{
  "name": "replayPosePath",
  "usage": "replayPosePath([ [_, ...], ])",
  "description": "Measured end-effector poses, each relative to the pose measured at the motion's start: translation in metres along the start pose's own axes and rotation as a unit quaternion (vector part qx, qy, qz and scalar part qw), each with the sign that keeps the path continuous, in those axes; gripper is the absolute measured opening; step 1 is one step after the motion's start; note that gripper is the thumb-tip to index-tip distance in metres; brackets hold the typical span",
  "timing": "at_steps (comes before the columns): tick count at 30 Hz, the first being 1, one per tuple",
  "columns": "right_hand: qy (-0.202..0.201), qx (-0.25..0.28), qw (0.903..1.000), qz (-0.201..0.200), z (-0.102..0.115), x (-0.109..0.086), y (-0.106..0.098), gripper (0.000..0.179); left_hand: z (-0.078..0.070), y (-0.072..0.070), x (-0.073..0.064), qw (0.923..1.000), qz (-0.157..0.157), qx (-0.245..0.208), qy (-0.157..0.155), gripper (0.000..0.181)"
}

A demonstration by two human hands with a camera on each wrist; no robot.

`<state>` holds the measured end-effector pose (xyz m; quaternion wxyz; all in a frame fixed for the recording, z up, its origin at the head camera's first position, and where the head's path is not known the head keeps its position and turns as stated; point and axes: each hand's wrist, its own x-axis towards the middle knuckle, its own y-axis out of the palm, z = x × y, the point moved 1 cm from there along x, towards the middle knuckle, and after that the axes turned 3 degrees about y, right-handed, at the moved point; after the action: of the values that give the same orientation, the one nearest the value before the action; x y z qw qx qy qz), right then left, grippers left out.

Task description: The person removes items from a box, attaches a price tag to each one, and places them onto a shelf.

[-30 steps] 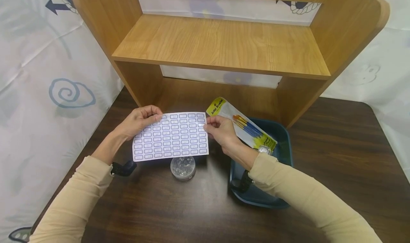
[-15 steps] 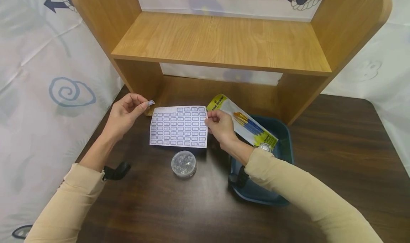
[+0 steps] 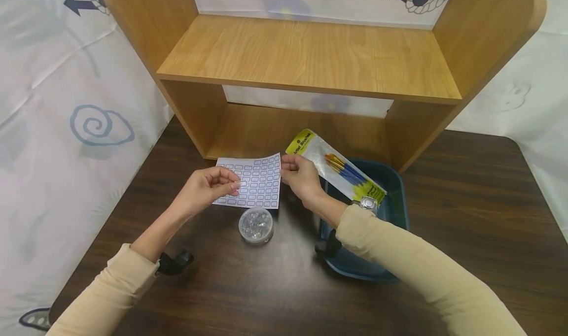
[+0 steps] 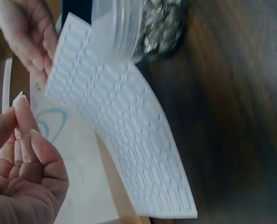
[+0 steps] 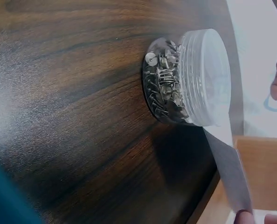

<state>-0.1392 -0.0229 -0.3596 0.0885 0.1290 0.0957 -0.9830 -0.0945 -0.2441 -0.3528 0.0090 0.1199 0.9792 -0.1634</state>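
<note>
My right hand (image 3: 301,178) pinches the right edge of a white sheet of blue-framed sticker labels (image 3: 262,183), raised over the table behind the jar. In front of the sheet's left half is my left hand (image 3: 206,190), its thumb and fingertip pinching one small peeled label (image 4: 19,97). Part of the sheet is hidden behind those fingers in the head view. A round clear-lidded jar of metal thumbtacks (image 3: 256,226) stands on the table just below the sheet. The right wrist view shows the jar's tacks (image 5: 164,84) through its side.
A pack of artist brushes (image 3: 326,161) lies slantwise across a blue-green tray (image 3: 361,274), under and beside my right forearm. A wooden shelf unit (image 3: 306,55) rises at the back of the dark wood table (image 3: 266,296). A patterned white cloth (image 3: 53,178) hangs along the left.
My left hand left the sheet's upper left corner with one label between its fingers, swung up and left, then came back down and right before the sheet. The right hand kept hold.
</note>
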Motion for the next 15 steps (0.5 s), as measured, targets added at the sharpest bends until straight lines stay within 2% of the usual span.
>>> replayPosePath([
  [7, -0.016, -0.094, 0.9942, 0.049, 0.0, -0.012, -0.006, 0.041, 0.003, 0.024, -0.002, 0.9997, 0.017, -0.005, -0.016, 0.018],
  [11, -0.036, -0.115, 0.9914, 0.052, 0.003, -0.024, -0.012, 0.036, -0.001, 0.035, -0.002, 0.9995, 0.022, -0.009, -0.02, 0.018],
  [15, -0.085, -0.129, 0.9868, 0.048, 0.005, -0.039, -0.019, 0.023, -0.009, 0.043, -0.003, 0.9994, 0.029, -0.009, -0.015, 0.016],
])
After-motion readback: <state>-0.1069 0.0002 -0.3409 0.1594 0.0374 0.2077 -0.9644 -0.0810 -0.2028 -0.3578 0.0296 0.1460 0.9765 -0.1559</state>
